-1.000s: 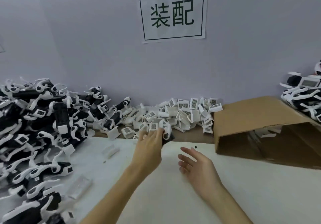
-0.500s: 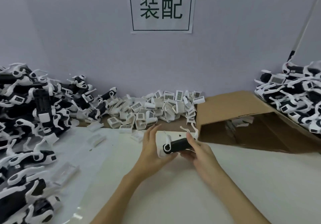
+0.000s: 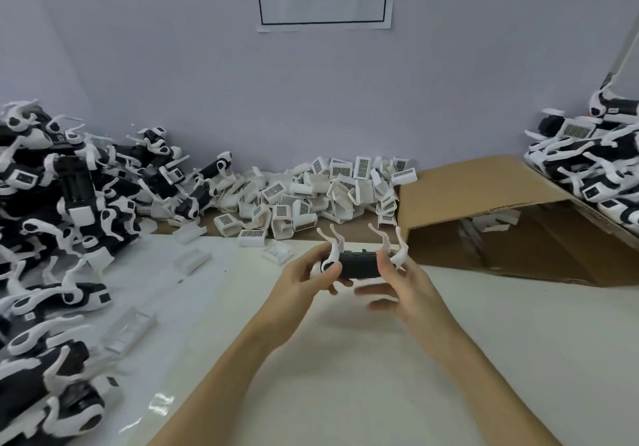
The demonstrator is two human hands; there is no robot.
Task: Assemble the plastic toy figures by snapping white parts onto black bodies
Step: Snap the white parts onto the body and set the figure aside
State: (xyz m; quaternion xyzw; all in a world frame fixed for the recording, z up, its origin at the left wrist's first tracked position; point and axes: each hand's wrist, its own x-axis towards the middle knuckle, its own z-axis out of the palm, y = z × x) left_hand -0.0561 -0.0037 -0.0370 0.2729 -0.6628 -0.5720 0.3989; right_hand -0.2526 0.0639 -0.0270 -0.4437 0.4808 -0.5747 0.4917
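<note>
1. Our left hand (image 3: pixel 304 281) grips the head end of the toy figure (image 3: pixel 356 264): thumb over the white front piece, fingers (image 3: pixel 340 281) curled beneath. Our right hand (image 3: pixel 403 281) holds the other end, thumb and upper fingers round the black body (image 3: pixel 358 265); lower fingers look blurred, loosely spread below.
2. Figure sits in the air between both hands, above the table (image 3: pixel 380 359), just in front of the cardboard box (image 3: pixel 484 210). Belly up: four thin white legs (image 3: pixel 387 241) point toward the wall.
3. Handling, our guess: light, hard, stiff plastic, smooth, so somewhat slippery. The body is the sturdy bit; take hold there, across its short sides, w/ thumb on top. The legs are slim and curved and prob. bend or snap if squeezed, so no grip on them.
4. Next part prob. comes from the pile of white barcode-labelled parts (image 3: pixel 311 200) at the wall, behind the hands. One hand must let go for that; the other should keep the body pinched firmly so it doesn't roll.
5. Further out: a heap of black-and-white figures (image 3: pixel 69 210) to the left, another stack (image 3: pixel 594 172) far right behind the box, and a few loose white clips (image 3: pixel 193 260) on the table.
</note>
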